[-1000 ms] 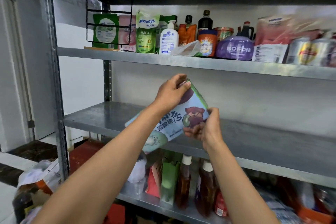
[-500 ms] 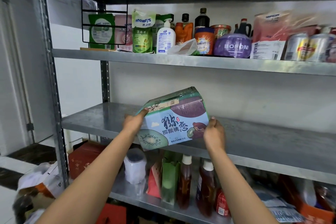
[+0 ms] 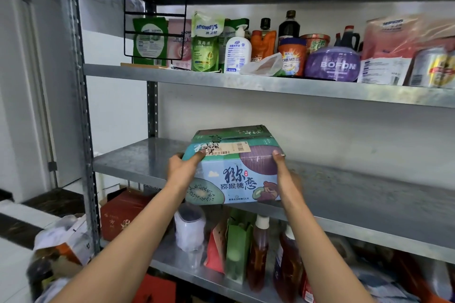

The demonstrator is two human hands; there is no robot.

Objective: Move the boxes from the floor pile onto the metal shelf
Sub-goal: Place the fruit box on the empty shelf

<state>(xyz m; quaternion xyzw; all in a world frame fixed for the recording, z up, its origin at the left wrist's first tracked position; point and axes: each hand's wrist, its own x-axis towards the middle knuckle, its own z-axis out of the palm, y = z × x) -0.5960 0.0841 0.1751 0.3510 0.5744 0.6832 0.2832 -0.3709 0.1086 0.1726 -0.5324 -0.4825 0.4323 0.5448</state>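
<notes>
Kiwi-print box (image 3: 234,167): on the middle tier of the metal shelf (image 3: 357,194), at its front edge, upright. Left hand (image 3: 183,170) grip: fingers curled round the box's left top corner. Right hand (image 3: 286,177) grip: fingers along the right side, tips at the top edge. Tier above: bottles and pouches.
</notes>
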